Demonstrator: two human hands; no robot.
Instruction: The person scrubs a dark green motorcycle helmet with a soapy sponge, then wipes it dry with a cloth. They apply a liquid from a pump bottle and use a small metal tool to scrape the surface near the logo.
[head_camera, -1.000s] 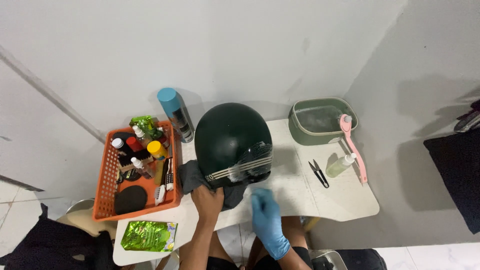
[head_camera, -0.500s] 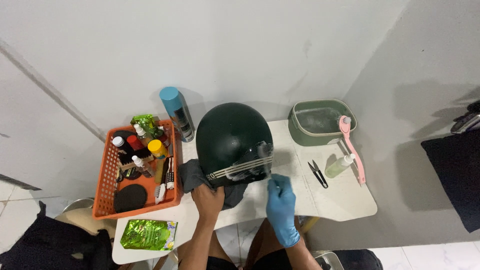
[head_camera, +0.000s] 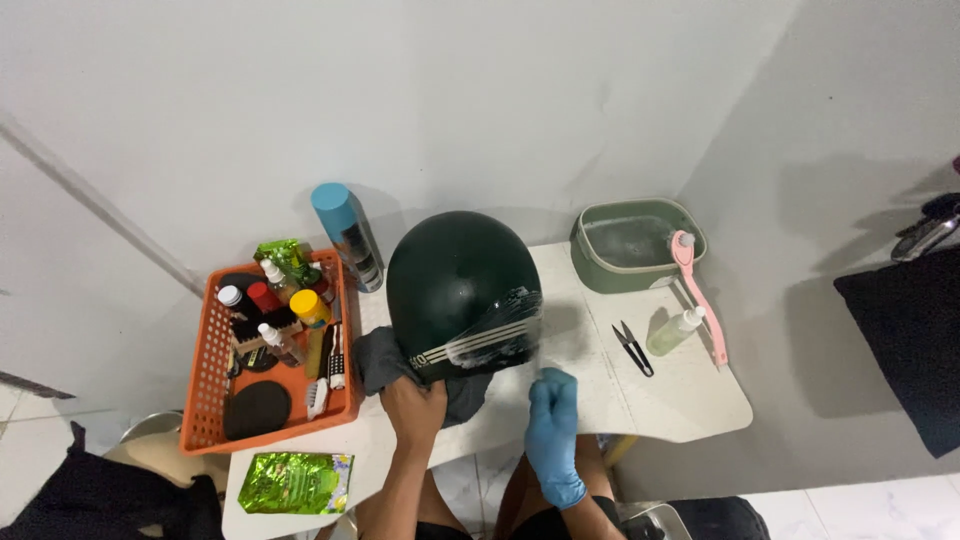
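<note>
A dark green helmet (head_camera: 455, 280) with a clear visor stands in the middle of a small white table (head_camera: 690, 395). A dark grey cloth (head_camera: 378, 358) lies under its left front edge. My bare left hand (head_camera: 414, 408) grips the helmet's lower front rim together with the cloth. My right hand (head_camera: 551, 415), in a blue glove, hovers just right of the helmet's front, fingers curled, a little below the visor; I see nothing held in it.
An orange basket (head_camera: 205, 385) with small bottles, brushes and a black sponge sits at the left. A blue spray can (head_camera: 346, 236) stands behind it. A green basin (head_camera: 590, 255), pink brush (head_camera: 702, 300), small spray bottle (head_camera: 673, 332) and black snips (head_camera: 633, 347) lie right. A green packet (head_camera: 295, 482) lies front left.
My gloved right hand went up to the visor's right edge, then came back down toward the table's front. The left hand has stayed on the helmet's rim.
</note>
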